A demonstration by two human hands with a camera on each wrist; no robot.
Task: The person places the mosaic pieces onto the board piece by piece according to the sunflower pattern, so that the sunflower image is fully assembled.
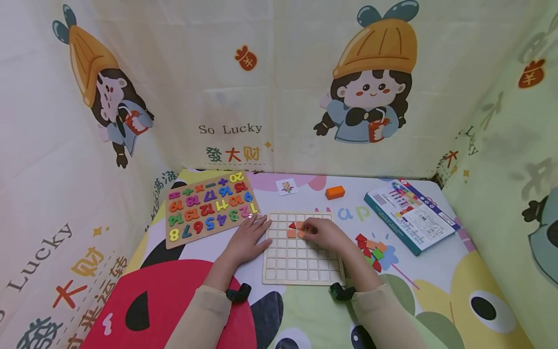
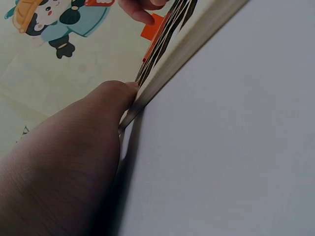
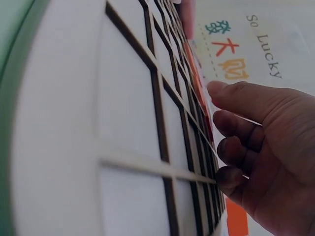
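Note:
A pale wooden grid board [image 1: 285, 278] lies in front of me with several small orange and red pieces in its upper cells. Above those pieces my right hand [image 1: 324, 233] has curled fingers, and its thumb and fingertips are at an orange piece [image 1: 301, 234], partly covering it. A red triangle [image 1: 292, 225] and an orange square [image 1: 291, 234] lie just left of them. My left hand [image 1: 246, 240] rests flat at the board's left edge, fingers extended. In the left wrist view its thumb [image 2: 110, 96] touches the board's side.
On the left lies a number puzzle board [image 1: 174, 246] with colourful digits. Loose red, orange and green pieces [image 1: 370, 251] are scattered to the right. Farther back are a small picture card [image 1: 286, 186], an orange block [image 1: 335, 192] and a flat box [image 1: 411, 213]. Patterned cloth walls surround the table.

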